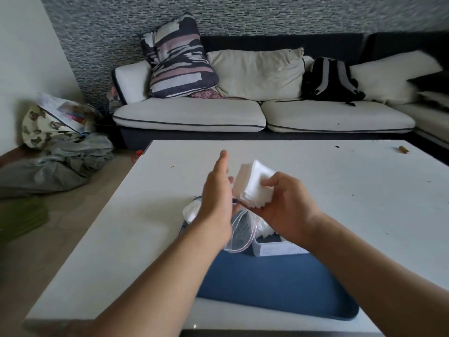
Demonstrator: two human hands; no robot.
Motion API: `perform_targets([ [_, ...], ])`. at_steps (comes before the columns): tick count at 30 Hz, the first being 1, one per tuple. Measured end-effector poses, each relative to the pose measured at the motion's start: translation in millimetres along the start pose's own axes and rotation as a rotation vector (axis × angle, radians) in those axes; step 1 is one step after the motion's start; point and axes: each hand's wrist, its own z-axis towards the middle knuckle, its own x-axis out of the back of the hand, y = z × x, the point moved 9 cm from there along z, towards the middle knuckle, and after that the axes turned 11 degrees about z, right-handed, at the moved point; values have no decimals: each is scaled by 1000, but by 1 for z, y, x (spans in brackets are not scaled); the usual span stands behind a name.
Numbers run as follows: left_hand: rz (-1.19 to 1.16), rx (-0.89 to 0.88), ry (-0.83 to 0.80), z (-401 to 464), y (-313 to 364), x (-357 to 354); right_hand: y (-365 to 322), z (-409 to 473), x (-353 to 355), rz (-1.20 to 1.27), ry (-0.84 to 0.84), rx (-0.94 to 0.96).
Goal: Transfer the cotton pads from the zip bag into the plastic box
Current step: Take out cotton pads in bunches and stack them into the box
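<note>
One stack of cotton pads (255, 183) sits raised above the table (340, 181), pinched between thumb and curled fingers of the right hand (284, 205). The left hand (216, 198) stands flat-fingered beside it, holding nothing. Square the stack against that palm (edges look fanned), then lower it into the plastic box (277, 248) beneath, past the slack zip bag (239, 234).

A home living room. A white-cushioned sofa (218, 113) on a dark base runs along a mosaic-patterned wall (243, 15) and turns the corner at the right. On it lie a striped pillow (177, 59), cream cushions (257, 71) and a black backpack (330, 79). Clothes and bags (56, 142) are heaped on the floor at the left. A low white surface (340, 186) stands before the sofa.
</note>
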Motion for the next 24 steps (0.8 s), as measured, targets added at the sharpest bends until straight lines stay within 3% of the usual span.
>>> perform_targets([
  [3, -470, 151, -131, -16, -15, -26, -6, -6, -17, -152, -55, 172],
  [7, -642, 180, -163, -18, -15, -25, -19, -24, -36, -720, -100, 496],
  [11, -557, 152, -219, -12, -6, -20, -23, -37, -47, -1029, -141, 660],
  [18, -225, 84, -234, -12, -8, -30, -32, -36, -48, -1124, -7, 681],
  [24, -265, 55, -179, -11, -12, -30, -19, -31, -45, -1144, 0, 632],
])
